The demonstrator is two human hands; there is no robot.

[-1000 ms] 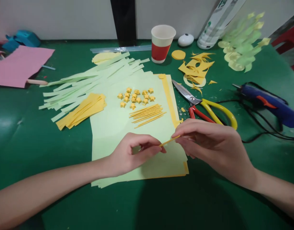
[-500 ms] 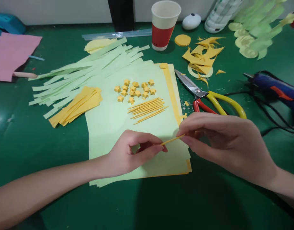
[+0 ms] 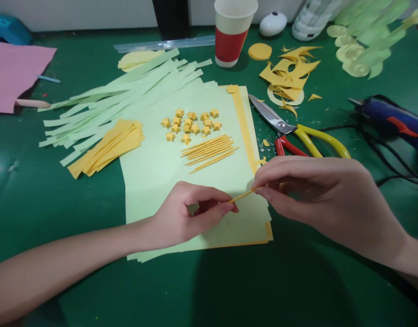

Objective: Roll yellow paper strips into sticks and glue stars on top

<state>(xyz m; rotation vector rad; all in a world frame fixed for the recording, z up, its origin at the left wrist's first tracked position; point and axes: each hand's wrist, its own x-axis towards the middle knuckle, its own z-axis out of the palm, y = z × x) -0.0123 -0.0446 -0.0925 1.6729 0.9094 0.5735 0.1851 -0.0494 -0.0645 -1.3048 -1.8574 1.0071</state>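
Note:
Between my two hands, above the pale green paper sheets [image 3: 154, 204], is a thin yellow rolled paper stick [image 3: 242, 196]. My left hand [image 3: 191, 211] pinches its left end between thumb and fingers. The right end is gripped by the thumb and fingertips of my right hand [image 3: 307, 195]. Just beyond lies a row of similar yellow paper sticks [image 3: 209, 153]. Several small folded yellow paper stars [image 3: 187, 123] sit behind that row. A stack of yellow paper strips [image 3: 108, 147] rests at the left edge of the sheets.
Scissors [image 3: 280, 125] lie right of the paper, with yellow paper scraps [image 3: 289, 75] behind. A blue glue gun [image 3: 393, 118] and its cord are at the right. Behind stand a paper cup [image 3: 231, 43] and a white egg-shaped object [image 3: 273, 24]. Green paper strips [image 3: 127, 93] fan out left.
My right fingers have shifted slightly left along the stick, so a little less of it shows between the hands. The whole view has moved slightly.

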